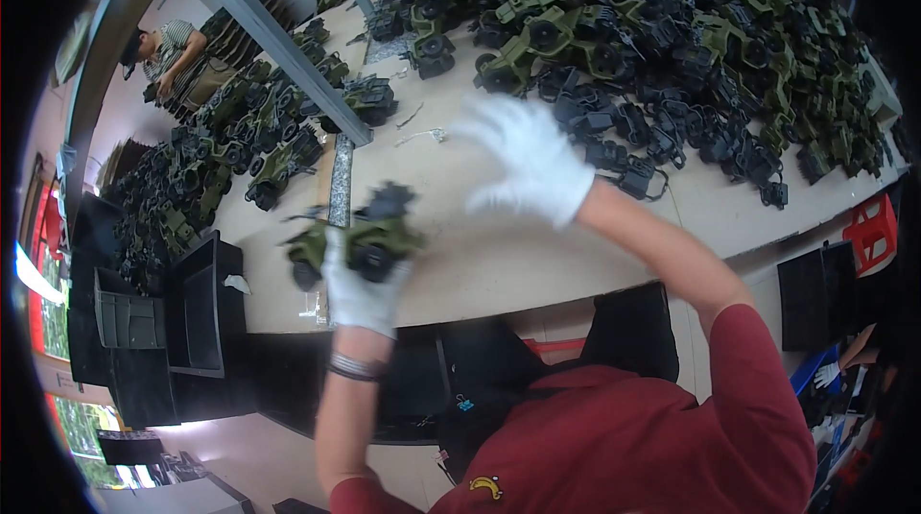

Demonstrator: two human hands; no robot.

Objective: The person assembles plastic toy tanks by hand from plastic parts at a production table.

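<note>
- The toy vehicle, blurred at nine o'clock of the view, has an olive-green body, chunky round black wheels and dark, jagged parts at its one o'clock.
- The left hand, in white fabric, clamps it; one finger lies between the wheels, body at twelve o'clock.
- The right hand, at the vehicle's two o'clock, is blurred, fingers spread above the smooth, pale table.

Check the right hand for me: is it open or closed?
Open: the gloved right hand shows its thumb spread away from the fingers and nothing in its grasp, though it is blurred.
</note>
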